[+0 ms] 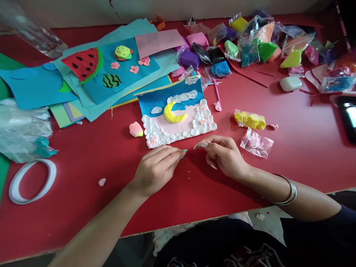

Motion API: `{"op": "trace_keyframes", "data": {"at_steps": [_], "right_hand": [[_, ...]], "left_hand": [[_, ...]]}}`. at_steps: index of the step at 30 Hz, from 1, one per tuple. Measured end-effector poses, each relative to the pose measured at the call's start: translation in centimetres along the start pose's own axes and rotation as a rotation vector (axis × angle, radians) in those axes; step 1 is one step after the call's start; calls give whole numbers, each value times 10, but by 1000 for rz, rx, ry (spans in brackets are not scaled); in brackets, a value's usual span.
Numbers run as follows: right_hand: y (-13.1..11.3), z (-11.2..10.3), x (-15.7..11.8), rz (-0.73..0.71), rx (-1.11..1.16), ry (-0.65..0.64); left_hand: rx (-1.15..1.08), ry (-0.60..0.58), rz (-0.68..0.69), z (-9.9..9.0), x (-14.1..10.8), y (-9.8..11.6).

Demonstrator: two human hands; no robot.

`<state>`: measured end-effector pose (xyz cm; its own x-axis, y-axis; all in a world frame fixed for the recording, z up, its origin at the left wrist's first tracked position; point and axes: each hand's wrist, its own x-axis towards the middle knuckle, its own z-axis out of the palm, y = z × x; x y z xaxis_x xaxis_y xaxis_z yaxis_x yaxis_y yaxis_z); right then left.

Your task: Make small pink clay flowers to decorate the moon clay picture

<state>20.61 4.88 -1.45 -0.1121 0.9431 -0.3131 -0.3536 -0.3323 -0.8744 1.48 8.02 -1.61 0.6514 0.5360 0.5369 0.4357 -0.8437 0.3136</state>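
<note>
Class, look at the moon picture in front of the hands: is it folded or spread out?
Spread out: the picture lies open on the table, its yellow moon and white clouds in full view.

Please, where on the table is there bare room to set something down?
A wide bare patch of the red table is at right, between the pink clay packet and the black device. Another lies between the white ring and the left hand, with a small pink piece in it. The back is crowded: bagged clay right, paper sheets left.
</note>
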Motion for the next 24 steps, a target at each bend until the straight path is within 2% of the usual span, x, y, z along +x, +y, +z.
{"op": "trace_keyframes", "data": {"at_steps": [3, 11, 19, 24], "right_hand": [[1, -1, 1, -25, -13, 44], [2, -1, 0, -27, -18, 23], [1, 0, -1, -12, 10, 32], [1, 1, -1, -5, 29, 33]], "left_hand": [[-16, -17, -11, 2, -1, -1], [-30, -31, 1, 1, 1, -1], [96, 19, 53, -9, 3, 2], [194, -87, 127, -18, 5, 6]]}}
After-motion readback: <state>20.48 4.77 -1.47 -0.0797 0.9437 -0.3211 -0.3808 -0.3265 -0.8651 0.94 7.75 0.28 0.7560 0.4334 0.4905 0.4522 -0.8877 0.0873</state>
